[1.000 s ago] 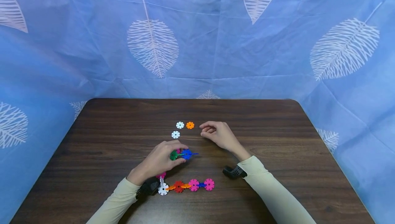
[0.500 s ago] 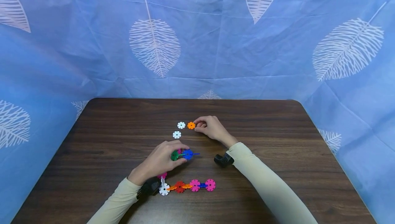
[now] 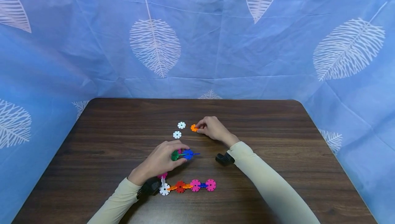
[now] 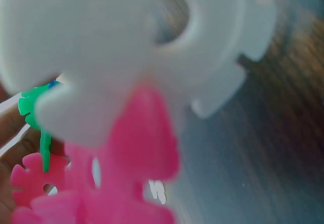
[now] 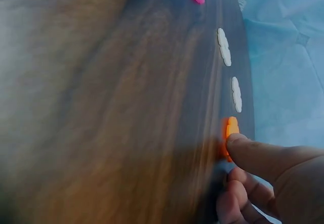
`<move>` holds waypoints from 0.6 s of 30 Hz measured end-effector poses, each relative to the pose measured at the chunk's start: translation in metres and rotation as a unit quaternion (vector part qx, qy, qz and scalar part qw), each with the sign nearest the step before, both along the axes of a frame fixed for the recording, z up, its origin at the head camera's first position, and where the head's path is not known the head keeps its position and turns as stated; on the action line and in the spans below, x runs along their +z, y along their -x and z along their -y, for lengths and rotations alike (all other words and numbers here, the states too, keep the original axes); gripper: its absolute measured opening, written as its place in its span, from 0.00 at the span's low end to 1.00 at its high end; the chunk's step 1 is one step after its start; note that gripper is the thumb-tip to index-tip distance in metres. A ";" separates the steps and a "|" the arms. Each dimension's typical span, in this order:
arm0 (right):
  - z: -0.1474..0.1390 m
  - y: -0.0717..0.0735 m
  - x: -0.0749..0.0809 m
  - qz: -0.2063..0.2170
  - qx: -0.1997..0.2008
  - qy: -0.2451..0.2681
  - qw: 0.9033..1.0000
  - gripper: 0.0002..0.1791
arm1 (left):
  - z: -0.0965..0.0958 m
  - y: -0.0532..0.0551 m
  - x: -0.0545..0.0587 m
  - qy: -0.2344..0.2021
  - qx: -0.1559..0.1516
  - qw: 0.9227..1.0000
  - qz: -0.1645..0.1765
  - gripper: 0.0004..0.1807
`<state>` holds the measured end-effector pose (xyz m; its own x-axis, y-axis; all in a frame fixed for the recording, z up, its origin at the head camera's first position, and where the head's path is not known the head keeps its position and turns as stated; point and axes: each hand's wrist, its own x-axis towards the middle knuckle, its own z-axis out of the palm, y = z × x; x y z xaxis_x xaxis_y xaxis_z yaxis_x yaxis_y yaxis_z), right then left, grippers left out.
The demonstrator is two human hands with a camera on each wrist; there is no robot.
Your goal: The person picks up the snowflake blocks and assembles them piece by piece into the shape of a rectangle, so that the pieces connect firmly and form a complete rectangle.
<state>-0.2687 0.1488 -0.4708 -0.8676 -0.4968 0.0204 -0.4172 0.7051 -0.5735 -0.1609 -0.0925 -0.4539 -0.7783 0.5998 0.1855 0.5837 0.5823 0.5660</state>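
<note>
My left hand (image 3: 163, 155) holds part of a chain of interlocking plastic snowflake discs, its thumb and fingers around a green disc (image 3: 174, 155) and a blue disc (image 3: 188, 154). The chain runs under the wrist to a white disc (image 3: 164, 189), a red disc (image 3: 180, 187) and a pink disc (image 3: 211, 185) on the table. Close up in the left wrist view, a blurred white disc (image 4: 101, 31) joins a pink one (image 4: 147, 143). With thumb and finger, my right hand (image 3: 214, 128) pinches a loose orange disc (image 3: 193, 127), partly covered by the fingertips.
Two loose white discs, an upper one (image 3: 181, 125) and a lower one (image 3: 177, 134), lie flat left of the orange disc. The dark wooden table (image 3: 277, 141) ends at a blue leaf-patterned cloth (image 3: 197, 46) behind.
My right hand has reached left to the orange disc, taken hold of it and drawn it slightly right, away from the white discs. The left hand keeps its hold on the chain.
</note>
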 end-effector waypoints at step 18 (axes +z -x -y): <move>-0.054 -0.069 0.001 -0.043 -0.039 -0.038 0.998 0.04 | -0.002 -0.004 0.000 -0.023 -0.001 1.000 0.011 0.20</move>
